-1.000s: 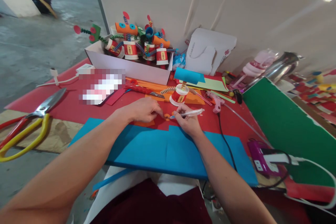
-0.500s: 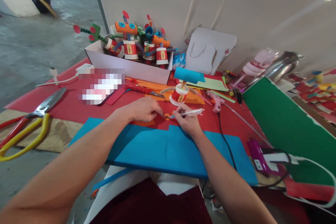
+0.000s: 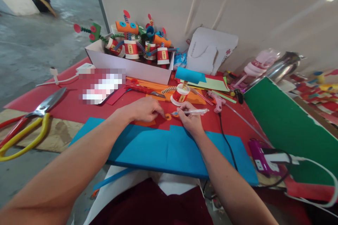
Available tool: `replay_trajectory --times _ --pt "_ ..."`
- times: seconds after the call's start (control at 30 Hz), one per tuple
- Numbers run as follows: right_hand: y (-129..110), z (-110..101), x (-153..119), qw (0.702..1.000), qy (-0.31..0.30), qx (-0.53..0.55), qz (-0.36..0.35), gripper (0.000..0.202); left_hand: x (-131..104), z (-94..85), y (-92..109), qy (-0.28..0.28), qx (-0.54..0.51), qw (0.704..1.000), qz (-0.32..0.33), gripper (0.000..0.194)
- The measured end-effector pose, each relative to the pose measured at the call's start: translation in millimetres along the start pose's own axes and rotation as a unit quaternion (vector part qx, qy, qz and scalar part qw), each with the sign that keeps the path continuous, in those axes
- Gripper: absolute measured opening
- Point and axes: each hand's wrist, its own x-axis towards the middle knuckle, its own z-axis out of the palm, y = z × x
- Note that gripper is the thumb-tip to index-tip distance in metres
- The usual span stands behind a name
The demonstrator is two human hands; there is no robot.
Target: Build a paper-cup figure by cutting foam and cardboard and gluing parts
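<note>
My right hand [image 3: 190,119] is closed round a clear pen [image 3: 196,111], whose tip points left. Just left of that tip lies a small orange paper disc [image 3: 168,116] with a dark mark at its centre. A second orange piece [image 3: 175,114] shows partly by the pen tip. My left hand [image 3: 148,109] rests on the red surface, its index finger reaching to the disc's left edge and the other fingers curled; whether they hold anything is hidden. Behind my hands stands a red and white paper cup [image 3: 180,95] with a blue paper roll [image 3: 190,75] above it.
Blue card [image 3: 166,151] lies along the front edge. Large scissors [image 3: 41,110] are at the left, a pink glue gun [image 3: 218,102] with a black cord at the right. A white box [image 3: 129,70] of cup figures stands behind. Red-handled scissors [image 3: 136,86] lie before it.
My right hand and the pen have shifted slightly right, away from the orange disc, and the second orange piece now shows. My left hand has hardly moved.
</note>
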Motion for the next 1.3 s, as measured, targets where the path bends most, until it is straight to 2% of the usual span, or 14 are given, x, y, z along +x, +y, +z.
replay_trajectory --times 0.3,1.3 --pt "-1.8 3.7 -0.9 0.999 -0.043 -0.013 0.005 0.024 -0.1 2.1 -1.1 0.005 0.01 1.0 0.002 0.048" --pt "1.4 4.4 -0.2 0.999 -0.033 -0.012 -0.006 0.025 0.1 0.5 1.3 0.007 0.0 1.0 -0.004 0.045"
